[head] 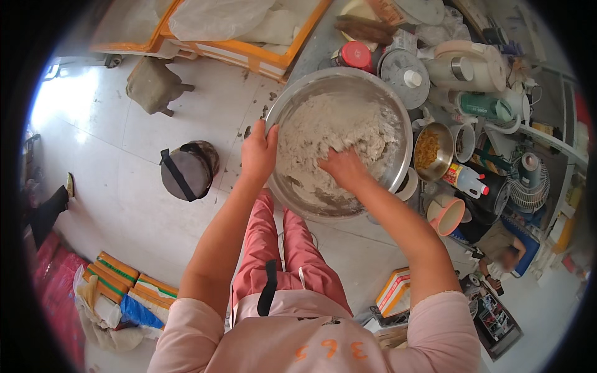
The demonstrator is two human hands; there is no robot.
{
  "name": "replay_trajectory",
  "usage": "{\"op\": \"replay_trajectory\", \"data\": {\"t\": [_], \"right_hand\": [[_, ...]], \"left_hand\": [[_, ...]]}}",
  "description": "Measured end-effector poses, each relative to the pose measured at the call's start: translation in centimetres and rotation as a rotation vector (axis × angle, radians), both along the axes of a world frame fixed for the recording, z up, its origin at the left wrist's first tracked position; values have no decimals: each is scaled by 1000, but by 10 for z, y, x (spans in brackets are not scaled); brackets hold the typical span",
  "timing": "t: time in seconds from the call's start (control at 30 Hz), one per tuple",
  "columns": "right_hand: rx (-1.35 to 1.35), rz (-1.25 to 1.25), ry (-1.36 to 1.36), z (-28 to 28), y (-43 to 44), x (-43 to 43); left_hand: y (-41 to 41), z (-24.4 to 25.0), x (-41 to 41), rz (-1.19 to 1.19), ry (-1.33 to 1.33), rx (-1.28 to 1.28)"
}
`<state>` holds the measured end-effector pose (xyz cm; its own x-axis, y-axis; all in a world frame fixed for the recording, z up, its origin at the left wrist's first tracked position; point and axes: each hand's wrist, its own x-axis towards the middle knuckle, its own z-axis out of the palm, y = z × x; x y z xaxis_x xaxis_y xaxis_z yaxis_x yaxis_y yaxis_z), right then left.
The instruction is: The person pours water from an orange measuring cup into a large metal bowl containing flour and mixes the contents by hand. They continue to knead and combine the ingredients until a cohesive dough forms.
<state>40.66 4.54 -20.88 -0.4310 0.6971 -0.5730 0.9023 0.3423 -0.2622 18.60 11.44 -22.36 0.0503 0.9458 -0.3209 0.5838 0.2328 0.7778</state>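
A wide metal basin (pixel 404 140) stands before me, its near rim above my legs. In it lies a shaggy mass of flour dough (pixel 317 126), with dry flour at the far side and smears on the walls. My left hand (pixel 259 151) grips the basin's left rim, the thumb pointing up along it. My right hand (pixel 344 169) is down in the dough near the middle of the basin; its fingertips are sunk in the dough, so whether they close on any of it is hidden.
Right of the basin are a metal bowl of yellow food (pixel 433 173), a pink-rimmed jug (pixel 446 218), a plastic bottle (pixel 466 180) and a round grey lid (pixel 404 77). A red-lidded jar (pixel 357 55) stands beyond. Left on the floor is a round stool (pixel 184 175). A person (pixel 501 247) reclines at the right.
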Motion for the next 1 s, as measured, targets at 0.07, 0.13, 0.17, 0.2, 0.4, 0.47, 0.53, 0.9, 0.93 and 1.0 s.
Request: {"op": "replay_trajectory", "data": {"t": [0.07,0.13,0.17,0.2,0.4,0.47,0.53,0.9,0.93,1.0], "right_hand": [[-23,-35,59,-8,29,-4],[18,-181,63,-8,45,-11],[39,-255,64,-9,51,-12],[86,-419,104,-13,57,-13],[25,-1106,553,-31,75,23],[-58,-1071,408,10,65,42],[-98,-979,240,27,37,73],[-65,-947,64,-29,-47,-27],[19,-892,54,-33,-50,-50],[-35,-908,128,-14,-30,-79]], "left_hand": [[-1,0,0,-8,24,47],[1,3,-1,-17,20,30],[2,4,-1,-22,18,22],[3,4,-2,-23,25,27],[1,-5,-7,-46,47,54],[1,-2,-10,-36,48,36],[1,0,-4,-18,23,36],[1,-1,5,48,-6,18],[0,-1,5,52,-3,0],[2,1,3,44,11,-18]]}}
